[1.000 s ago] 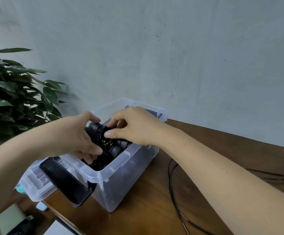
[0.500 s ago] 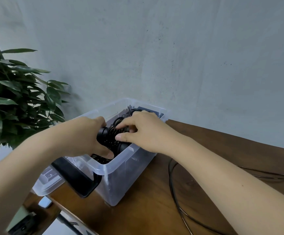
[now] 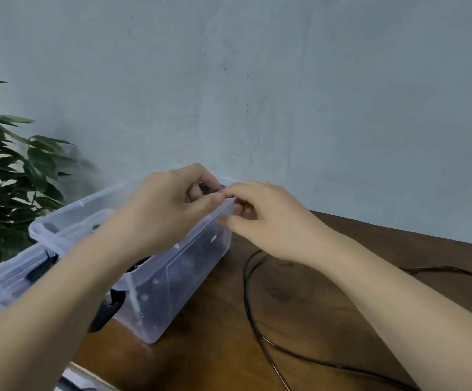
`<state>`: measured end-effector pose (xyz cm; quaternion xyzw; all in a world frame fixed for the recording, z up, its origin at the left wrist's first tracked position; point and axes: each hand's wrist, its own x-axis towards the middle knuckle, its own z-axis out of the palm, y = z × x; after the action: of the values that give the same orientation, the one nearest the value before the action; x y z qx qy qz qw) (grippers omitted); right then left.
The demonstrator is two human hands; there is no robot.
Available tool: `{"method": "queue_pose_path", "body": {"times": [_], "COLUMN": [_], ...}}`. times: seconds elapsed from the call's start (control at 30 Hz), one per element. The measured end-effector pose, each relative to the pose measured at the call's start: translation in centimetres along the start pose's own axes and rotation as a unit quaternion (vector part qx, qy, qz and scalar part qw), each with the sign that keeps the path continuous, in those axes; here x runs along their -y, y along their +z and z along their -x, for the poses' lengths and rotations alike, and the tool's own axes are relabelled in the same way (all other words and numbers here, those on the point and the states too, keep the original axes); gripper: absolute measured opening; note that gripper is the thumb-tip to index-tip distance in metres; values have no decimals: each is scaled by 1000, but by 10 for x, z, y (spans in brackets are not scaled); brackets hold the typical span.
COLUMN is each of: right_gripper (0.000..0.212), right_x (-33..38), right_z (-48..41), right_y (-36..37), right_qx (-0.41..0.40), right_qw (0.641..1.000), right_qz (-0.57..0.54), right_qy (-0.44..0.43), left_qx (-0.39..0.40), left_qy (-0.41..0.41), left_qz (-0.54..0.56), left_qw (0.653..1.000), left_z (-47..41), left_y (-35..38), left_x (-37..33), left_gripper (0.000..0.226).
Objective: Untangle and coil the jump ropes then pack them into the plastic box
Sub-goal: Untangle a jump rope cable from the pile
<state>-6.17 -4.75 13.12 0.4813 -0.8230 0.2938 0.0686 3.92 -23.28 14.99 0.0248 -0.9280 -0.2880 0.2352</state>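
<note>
The clear plastic box (image 3: 158, 294) stands on the wooden table's left part, with dark coiled jump ropes (image 3: 201, 258) showing faintly through its wall. My left hand (image 3: 164, 215) reaches over the box's far right corner, fingers curled around a dark bit of jump rope (image 3: 205, 187). My right hand (image 3: 268, 221) meets it there, thumb outside the wall and forefinger over the rim, pinching the box corner. A loose black jump rope (image 3: 253, 314) lies on the table to the right of the box.
The box's clear lid (image 3: 0, 280) lies to the left with a black clasp (image 3: 40, 268). A leafy plant (image 3: 6, 170) stands at the left. A thin dark cord (image 3: 443, 268) runs along the table's right side. A grey wall rises directly behind.
Both hands have moved from the middle of the box, where they pressed the coiled bundle down, to its far right corner. The bundle now sits lower inside the box.
</note>
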Motion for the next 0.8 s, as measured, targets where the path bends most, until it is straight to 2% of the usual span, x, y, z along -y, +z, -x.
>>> {"method": "queue_pose_path", "body": {"times": [0.23, 0.4, 0.63, 0.73, 0.8], "right_gripper": [36, 33, 40, 57, 78], "right_x": [-60, -112, -165, -173, -178], "right_z": [102, 197, 329, 369, 389], "right_y": [-48, -73, -105, -113, -122], "right_qx": [-30, -54, -106, -108, -102], "right_qw": [989, 956, 852, 789, 733], "right_qz": [26, 66, 231, 319, 353], "right_qy": [141, 280, 458, 514, 572], "left_qx": [85, 186, 287, 302, 312], "left_qy": [62, 80, 110, 130, 158], "left_qz": [56, 68, 49, 58, 52], "left_qw": [993, 977, 950, 943, 935], "left_z": [-13, -14, -7, -1, 6], "left_y": [81, 158, 260, 293, 314], "left_x": [-64, -100, -142, -153, -155], "left_gripper": [16, 15, 19, 18, 22]}}
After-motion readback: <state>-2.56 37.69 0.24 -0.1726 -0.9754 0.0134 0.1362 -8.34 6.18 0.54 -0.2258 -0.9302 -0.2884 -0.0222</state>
